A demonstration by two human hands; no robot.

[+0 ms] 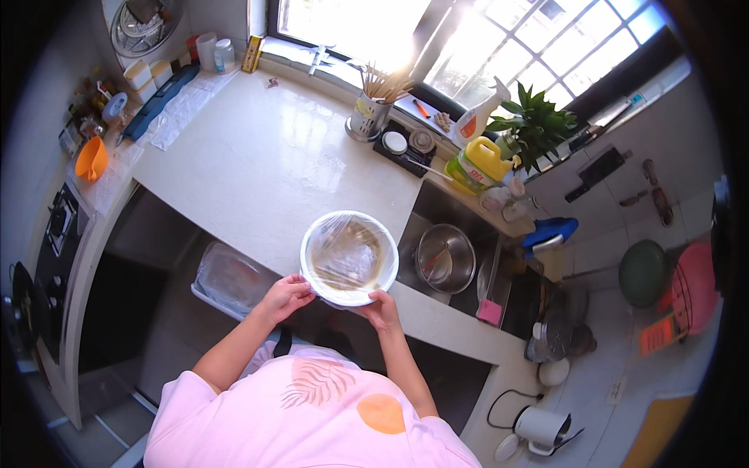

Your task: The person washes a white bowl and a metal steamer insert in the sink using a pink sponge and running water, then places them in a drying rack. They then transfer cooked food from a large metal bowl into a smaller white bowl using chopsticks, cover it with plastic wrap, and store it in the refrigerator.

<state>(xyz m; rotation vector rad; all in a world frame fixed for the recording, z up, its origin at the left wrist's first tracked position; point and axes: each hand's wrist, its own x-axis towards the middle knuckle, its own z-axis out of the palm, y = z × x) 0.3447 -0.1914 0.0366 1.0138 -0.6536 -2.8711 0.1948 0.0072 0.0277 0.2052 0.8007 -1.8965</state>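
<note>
A white round bowl (388,274) with clear cling film (353,251) stretched over its top is at the front edge of the counter. Through the wrinkled film, brownish contents show, too blurred to name. My left hand (287,298) is closed in a pinch at the bowl's lower left rim, apparently on the film's edge. At the lower right, my right hand (381,310) grips the bowl, thumb up by the rim and the other fingers partly hidden beneath.
Right of the bowl, a sink (423,204) holds a metal basin (466,257). Behind stand a chopstick holder (368,117), a yellow jug (477,165) and a potted plant (538,125). An orange bowl (91,160) sits far left; below the counter is a plastic-covered container (230,277).
</note>
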